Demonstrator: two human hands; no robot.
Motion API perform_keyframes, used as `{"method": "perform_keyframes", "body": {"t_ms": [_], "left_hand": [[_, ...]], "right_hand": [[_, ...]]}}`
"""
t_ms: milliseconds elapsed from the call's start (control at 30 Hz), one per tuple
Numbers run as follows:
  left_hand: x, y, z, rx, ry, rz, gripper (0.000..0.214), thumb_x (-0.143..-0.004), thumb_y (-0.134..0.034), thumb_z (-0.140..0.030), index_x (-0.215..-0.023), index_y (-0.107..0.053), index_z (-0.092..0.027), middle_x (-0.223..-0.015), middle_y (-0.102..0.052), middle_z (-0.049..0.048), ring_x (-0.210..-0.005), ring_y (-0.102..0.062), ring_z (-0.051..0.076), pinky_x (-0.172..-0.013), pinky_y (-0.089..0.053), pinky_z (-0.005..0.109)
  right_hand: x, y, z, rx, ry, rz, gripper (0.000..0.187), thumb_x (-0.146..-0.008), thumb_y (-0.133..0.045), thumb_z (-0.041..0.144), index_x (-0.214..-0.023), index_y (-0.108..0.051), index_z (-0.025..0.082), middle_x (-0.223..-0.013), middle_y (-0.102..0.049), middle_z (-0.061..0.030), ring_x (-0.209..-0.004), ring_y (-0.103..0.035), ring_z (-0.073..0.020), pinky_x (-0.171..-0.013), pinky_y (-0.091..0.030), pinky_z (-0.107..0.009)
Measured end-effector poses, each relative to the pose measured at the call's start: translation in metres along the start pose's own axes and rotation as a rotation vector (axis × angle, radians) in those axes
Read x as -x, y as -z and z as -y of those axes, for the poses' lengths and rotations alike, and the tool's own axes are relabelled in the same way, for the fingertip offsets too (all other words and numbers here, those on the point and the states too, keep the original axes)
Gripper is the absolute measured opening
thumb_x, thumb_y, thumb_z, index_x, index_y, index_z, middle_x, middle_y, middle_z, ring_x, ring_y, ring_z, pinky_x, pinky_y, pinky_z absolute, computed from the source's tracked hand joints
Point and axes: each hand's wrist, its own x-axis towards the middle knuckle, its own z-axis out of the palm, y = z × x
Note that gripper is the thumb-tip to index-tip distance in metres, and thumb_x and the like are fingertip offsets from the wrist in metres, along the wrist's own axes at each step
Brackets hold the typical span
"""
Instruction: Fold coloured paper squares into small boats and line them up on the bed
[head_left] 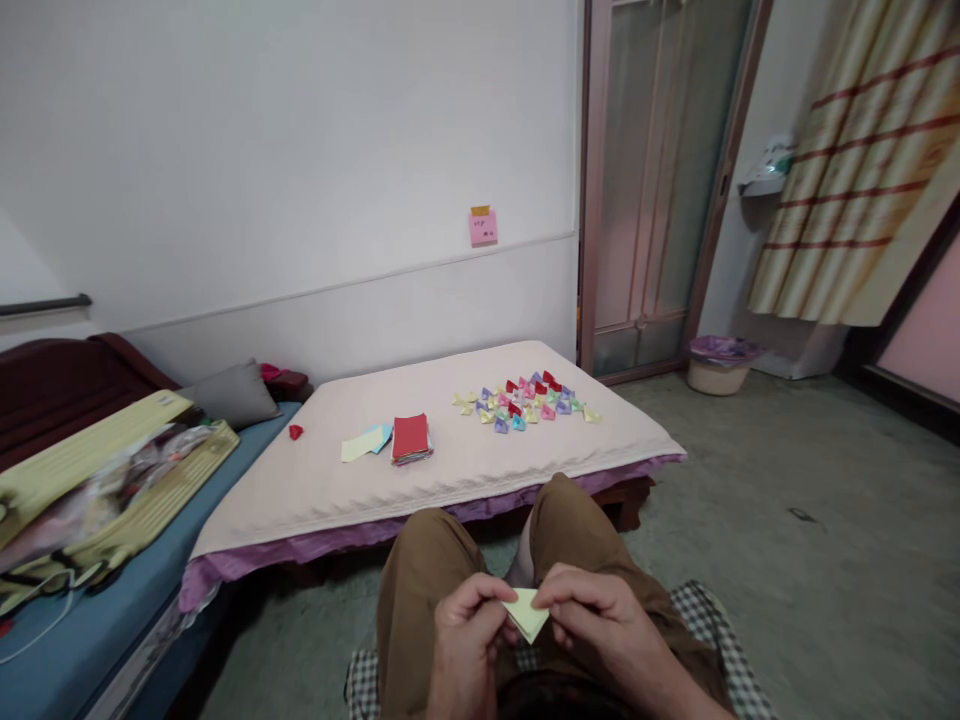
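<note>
Between my two hands, just over my lap, is a pale yellow-green piece of folded paper (pixel 529 614), shaped like a triangle with its point downward. My left hand (pixel 469 635) pinches its left corner between thumb and fingers. The right corner is gripped by my right hand (pixel 592 610) in the same way. Ahead on the low bed lies a stack of square paper (pixel 410 437) with a red sheet on top. Beside it are loose yellow sheets (pixel 361 444) and a blue sheet (pixel 382 437). Several small folded paper pieces (pixel 517 405) in many colours are grouped to the right.
The bed's cream cover (pixel 337 500) ends beyond my knees. A small red object (pixel 296 432) lies near its left side. An open yellow case (pixel 150 490) rests on the blue bedding at left. A bin (pixel 718 375) stands by the sliding door (pixel 660 180).
</note>
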Motion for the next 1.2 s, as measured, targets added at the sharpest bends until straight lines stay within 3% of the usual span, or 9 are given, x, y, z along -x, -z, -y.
{"method": "perform_keyframes", "body": {"t_ms": [200,433,500,600,700,833,933,1033,1200], "left_hand": [[0.004,0.001,-0.005,-0.048,-0.019,0.054,0.010,-0.065,-0.062,-0.019,-0.066,-0.070,-0.012,-0.053,-0.058,0.0013,-0.054,-0.051,0.012,-0.055,-0.037,0.022],[0.003,-0.001,-0.004,-0.227,-0.157,-0.039,0.020,-0.054,-0.074,-0.016,-0.072,-0.067,-0.014,-0.060,-0.060,-0.0007,-0.054,-0.051,0.011,-0.052,-0.039,0.019],[0.006,-0.004,-0.004,-0.191,-0.223,-0.079,0.024,-0.057,-0.074,-0.019,-0.080,-0.066,-0.016,-0.063,-0.061,-0.0003,-0.057,-0.055,0.013,-0.054,-0.043,0.020],[0.012,-0.006,-0.003,-0.207,-0.346,-0.116,0.028,-0.062,-0.072,-0.025,-0.089,-0.065,-0.018,-0.065,-0.064,0.0008,-0.059,-0.058,0.014,-0.056,-0.045,0.021],[0.018,-0.005,-0.003,-0.369,-0.496,-0.102,0.026,-0.067,-0.069,-0.026,-0.092,-0.067,-0.019,-0.065,-0.067,0.0019,-0.059,-0.060,0.015,-0.057,-0.046,0.022],[0.022,-0.005,-0.002,-0.491,-0.667,-0.072,0.024,-0.069,-0.068,-0.020,-0.092,-0.069,-0.025,-0.066,-0.069,-0.0002,-0.060,-0.062,0.015,-0.061,-0.046,0.022],[0.022,-0.007,0.000,-0.501,-0.673,-0.070,0.025,-0.069,-0.069,-0.019,-0.092,-0.068,-0.026,-0.065,-0.069,-0.0006,-0.058,-0.061,0.015,-0.060,-0.046,0.022],[0.020,-0.009,-0.001,-0.465,-0.580,-0.101,0.031,-0.064,-0.073,-0.026,-0.095,-0.067,-0.022,-0.070,-0.068,0.0017,-0.063,-0.061,0.016,-0.062,-0.047,0.023],[0.015,-0.005,-0.008,-0.499,-0.560,-0.018,0.018,-0.065,-0.072,-0.036,-0.065,-0.065,-0.019,-0.063,-0.059,0.0016,-0.060,-0.053,0.015,-0.057,-0.042,0.023]], "right_hand": [[0.001,0.008,0.012,0.186,0.180,0.070,0.022,-0.077,-0.055,0.012,-0.075,-0.075,0.020,-0.071,-0.064,-0.0044,-0.068,-0.059,-0.0163,-0.063,-0.043,-0.025],[0.003,0.006,0.017,0.284,0.229,0.102,0.023,-0.078,-0.053,0.013,-0.070,-0.073,0.021,-0.076,-0.063,-0.0040,-0.071,-0.059,-0.0164,-0.066,-0.044,-0.025],[0.004,0.008,0.022,0.264,0.191,0.107,0.018,-0.072,-0.054,0.011,-0.068,-0.069,0.020,-0.085,-0.064,-0.0047,-0.079,-0.059,-0.0184,-0.071,-0.045,-0.027],[0.004,0.013,0.034,0.220,0.127,0.062,0.019,-0.067,-0.059,0.015,-0.085,-0.064,0.020,-0.100,-0.062,-0.0068,-0.092,-0.056,-0.0234,-0.079,-0.045,-0.031],[0.005,0.014,0.044,0.278,0.095,0.075,0.023,-0.072,-0.062,0.021,-0.094,-0.063,0.021,-0.094,-0.062,-0.0055,-0.089,-0.056,-0.0229,-0.079,-0.045,-0.031],[0.007,0.008,0.044,0.414,0.204,0.141,0.014,-0.083,-0.057,0.028,-0.084,-0.068,0.020,-0.081,-0.064,-0.0044,-0.078,-0.058,-0.0194,-0.071,-0.044,-0.028],[0.008,0.004,0.038,0.500,0.314,0.138,0.024,-0.089,-0.051,0.030,-0.077,-0.070,0.020,-0.071,-0.064,-0.0042,-0.071,-0.057,-0.0175,-0.066,-0.043,-0.027],[0.009,0.004,0.035,0.583,0.422,0.129,0.024,-0.091,-0.049,0.027,-0.080,-0.069,0.019,-0.070,-0.064,-0.0047,-0.069,-0.056,-0.0173,-0.065,-0.042,-0.028],[0.010,0.006,0.034,0.664,0.498,0.110,0.020,-0.090,-0.049,0.023,-0.083,-0.067,0.019,-0.074,-0.065,-0.0059,-0.071,-0.056,-0.0187,-0.067,-0.043,-0.030]]}}
